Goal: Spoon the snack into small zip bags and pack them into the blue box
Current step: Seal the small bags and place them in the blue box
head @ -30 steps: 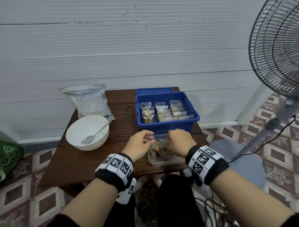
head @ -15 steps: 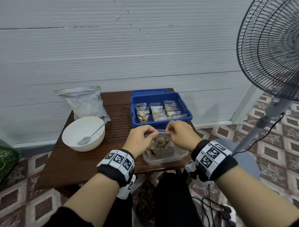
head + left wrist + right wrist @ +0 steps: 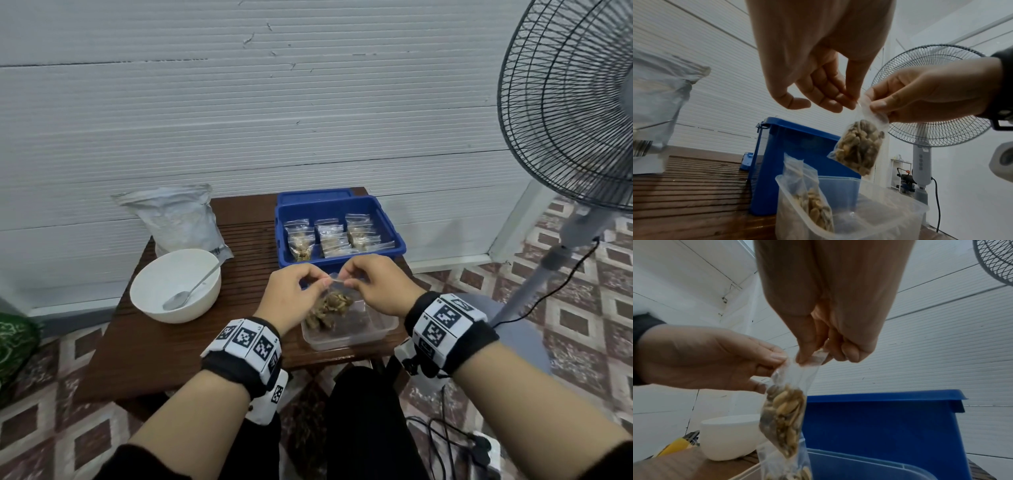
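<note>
Both hands hold one small clear zip bag (image 3: 337, 298) (image 3: 859, 146) (image 3: 784, 410) of brown snack above a clear plastic tub (image 3: 356, 334) (image 3: 879, 216). My left hand (image 3: 298, 294) (image 3: 840, 100) pinches the bag's top left corner. My right hand (image 3: 373, 287) (image 3: 818, 353) pinches the zip strip at the top right. Another filled bag (image 3: 812, 199) leans inside the tub. Just beyond stands the blue box (image 3: 390, 233) (image 3: 793, 162) (image 3: 890, 426), with several filled bags (image 3: 334, 236) in rows.
A white bowl (image 3: 176, 284) (image 3: 725, 436) with a metal spoon (image 3: 190, 291) sits at the table's left. Behind it stands a large silvery snack pouch (image 3: 178, 219) (image 3: 655, 100). A standing fan (image 3: 568, 113) (image 3: 931, 100) rises at the right, its cable trailing on the tiled floor.
Both hands have lifted the filled bag up out of the tub, and their fingers have come together at its top edge. The head view has tilted slightly.
</note>
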The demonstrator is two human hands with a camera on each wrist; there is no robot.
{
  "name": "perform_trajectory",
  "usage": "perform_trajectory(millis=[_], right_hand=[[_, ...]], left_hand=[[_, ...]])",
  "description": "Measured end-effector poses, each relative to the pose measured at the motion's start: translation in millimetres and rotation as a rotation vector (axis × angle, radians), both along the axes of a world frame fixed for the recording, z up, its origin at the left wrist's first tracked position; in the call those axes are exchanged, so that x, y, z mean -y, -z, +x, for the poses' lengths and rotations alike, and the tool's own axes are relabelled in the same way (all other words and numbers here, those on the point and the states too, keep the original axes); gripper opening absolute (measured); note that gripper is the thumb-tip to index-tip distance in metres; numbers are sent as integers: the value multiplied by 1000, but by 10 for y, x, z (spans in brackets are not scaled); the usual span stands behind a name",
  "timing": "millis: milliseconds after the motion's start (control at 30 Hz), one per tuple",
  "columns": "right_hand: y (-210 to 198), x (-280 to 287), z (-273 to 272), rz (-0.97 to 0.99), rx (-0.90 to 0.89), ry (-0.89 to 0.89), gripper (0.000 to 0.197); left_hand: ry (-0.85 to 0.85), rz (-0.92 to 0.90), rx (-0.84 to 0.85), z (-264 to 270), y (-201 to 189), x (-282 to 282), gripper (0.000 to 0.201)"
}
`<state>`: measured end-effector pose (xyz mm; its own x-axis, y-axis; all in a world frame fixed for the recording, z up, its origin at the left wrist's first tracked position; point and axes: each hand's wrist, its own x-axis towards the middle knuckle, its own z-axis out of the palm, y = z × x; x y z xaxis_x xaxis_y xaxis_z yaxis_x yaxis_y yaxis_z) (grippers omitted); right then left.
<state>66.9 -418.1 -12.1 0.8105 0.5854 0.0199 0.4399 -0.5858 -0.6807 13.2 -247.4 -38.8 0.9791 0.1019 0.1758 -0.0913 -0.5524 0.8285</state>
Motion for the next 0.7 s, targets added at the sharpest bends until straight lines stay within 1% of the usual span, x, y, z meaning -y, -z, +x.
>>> perform_trajectory(millis=[67,200,300,400,533,633,700], right_hand=[[-20,19,31,-12,7,-25,13],[-41,58,73,-31,26,-61,22],[-31,56,105,-40,67,-51,20],[-58,19,116,-98,115,-45,17],[-225,-88,196,-176,205,-113,24],[-419,-222,357,-142,240,-139,11],[-557,-343,512,-153,250,-132,15]], left_hand=[[-8,-22,-7,-1,-11,-20,5],[-16,-38,-19,1,-29,-77,6],[-14,-53,-31,11,-41,-112,8],[-1,-27,-24,12,-85,-111,8],[-17,-15,22,80,-190,-169,6],[-66,-27,66,216,-292,-291,6],[-88,-51,82,307,-375,-384,8]])
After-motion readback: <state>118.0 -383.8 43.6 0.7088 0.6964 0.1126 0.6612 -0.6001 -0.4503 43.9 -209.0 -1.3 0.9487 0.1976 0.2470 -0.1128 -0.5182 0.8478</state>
